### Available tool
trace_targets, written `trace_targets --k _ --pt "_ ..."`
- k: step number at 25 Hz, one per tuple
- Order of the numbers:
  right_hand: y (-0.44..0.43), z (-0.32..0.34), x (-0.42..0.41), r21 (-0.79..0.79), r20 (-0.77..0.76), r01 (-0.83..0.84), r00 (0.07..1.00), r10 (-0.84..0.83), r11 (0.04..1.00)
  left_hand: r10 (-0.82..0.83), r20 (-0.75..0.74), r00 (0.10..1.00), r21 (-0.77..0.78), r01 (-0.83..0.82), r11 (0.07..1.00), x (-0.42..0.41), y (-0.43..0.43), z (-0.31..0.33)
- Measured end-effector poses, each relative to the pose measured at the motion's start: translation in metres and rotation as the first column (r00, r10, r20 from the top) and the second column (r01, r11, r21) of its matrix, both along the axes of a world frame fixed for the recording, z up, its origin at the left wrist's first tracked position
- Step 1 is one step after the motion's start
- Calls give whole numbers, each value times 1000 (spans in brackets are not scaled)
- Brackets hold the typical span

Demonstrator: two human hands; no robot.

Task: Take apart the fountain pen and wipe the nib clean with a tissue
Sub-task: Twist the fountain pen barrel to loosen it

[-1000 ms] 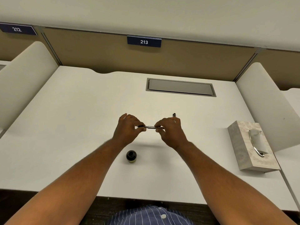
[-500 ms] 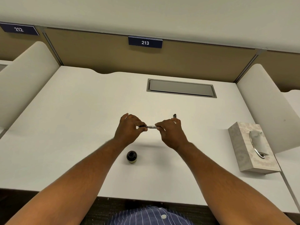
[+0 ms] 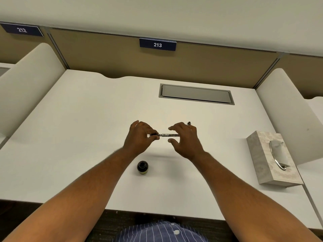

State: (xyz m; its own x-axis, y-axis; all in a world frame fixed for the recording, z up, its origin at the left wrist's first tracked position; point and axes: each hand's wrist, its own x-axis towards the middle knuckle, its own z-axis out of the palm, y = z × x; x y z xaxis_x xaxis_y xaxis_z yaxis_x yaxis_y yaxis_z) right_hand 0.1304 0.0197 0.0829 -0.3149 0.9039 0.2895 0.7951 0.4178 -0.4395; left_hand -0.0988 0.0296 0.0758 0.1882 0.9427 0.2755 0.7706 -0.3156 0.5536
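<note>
Fountain pen (image 3: pixel 168 135) level above desk (image 3: pixel 78 137) centre, between both hands | left hand (image 3: pixel 139 137) pinches its left end, nib hidden by fingers | right hand (image 3: pixel 185 140) spread loosely around right end, contact unclear | dark piece (image 3: pixel 189 123) pokes out behind right hand, unidentifiable | ink bottle (image 3: pixel 142 167) nearer | tissue box (image 3: pixel 272 158) right.

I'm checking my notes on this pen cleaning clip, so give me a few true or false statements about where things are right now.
1. The left hand pinches one end of the pen. True.
2. The right hand grips the pen tightly. False: its fingers are spread open around it.
3. The ink bottle sits nearer the person than the hands. True.
4. The tissue box lies on the desk's left side. False: it is on the right.
5. A tissue is already held. False: neither hand holds one.
</note>
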Motion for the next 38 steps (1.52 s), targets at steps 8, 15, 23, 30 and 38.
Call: trace_targets --k 8,15,23,30,38 --pt "0 -6 1 5 -5 22 1000 -22 1000 -6 1 1000 -1 6 1000 2 -2 3" --pt "1 -1 1 44 -31 9 999 -8 999 -14 1 1000 1 14 1000 3 -3 5" --pt "2 -10 2 -23 12 8 1000 -8 1000 -5 4 1000 -1 5 1000 4 -5 4" --pt "3 -8 -1 -1 -9 -6 1000 6 1000 4 2 1000 -14 -4 1000 3 -6 3" --pt "0 -8 0 17 17 -16 1000 16 1000 -7 -8 1000 5 7 1000 5 -5 2"
